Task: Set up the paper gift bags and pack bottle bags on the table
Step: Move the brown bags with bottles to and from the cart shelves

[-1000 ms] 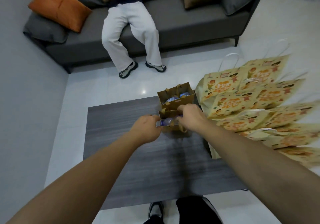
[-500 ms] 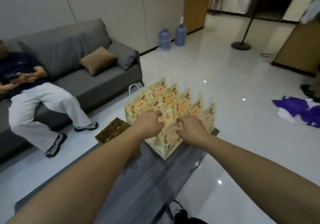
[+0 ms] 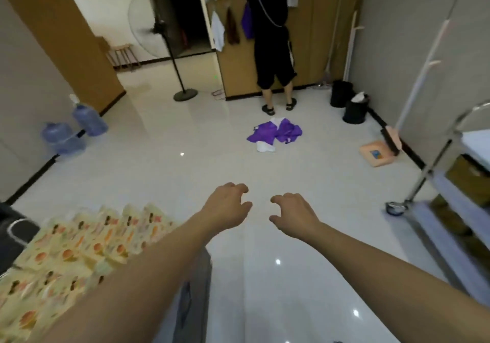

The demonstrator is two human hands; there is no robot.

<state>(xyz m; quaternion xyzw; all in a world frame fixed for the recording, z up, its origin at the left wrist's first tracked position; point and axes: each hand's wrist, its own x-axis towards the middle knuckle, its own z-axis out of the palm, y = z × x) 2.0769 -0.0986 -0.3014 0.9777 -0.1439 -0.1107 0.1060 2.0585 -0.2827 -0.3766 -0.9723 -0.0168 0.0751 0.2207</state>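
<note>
- My view faces the open tiled floor [image 3: 185, 173] and not the work. The dark table [image 3: 197, 284] shows only as a corner at near centre-left. Risk as I judge it: reaching back without looking, an arm could clip that corner.
- Patterned paper gift bags [image 3: 79, 250] stand packed in rows at near left, touching each other. My left forearm passes just beside and over them; a careless sweep could topple a row, I think, since light bags pushed together tend to go down as a group.
- Left hand [image 3: 225, 207] and right hand [image 3: 294, 215] hang over bare floor past the table edge, fingers loosely curled, holding nothing, near each other but apart.
- No bottle bags visible from here, so I cannot tell where they stand.
- Purple cloth [image 3: 278, 133] on the far floor: possible trip hazard if I walk that way.
- Writing: none readable. Bag prints are blurred cartoon figures; the picture on the orange dustpan [image 3: 376, 154] at far right is too small to read.
</note>
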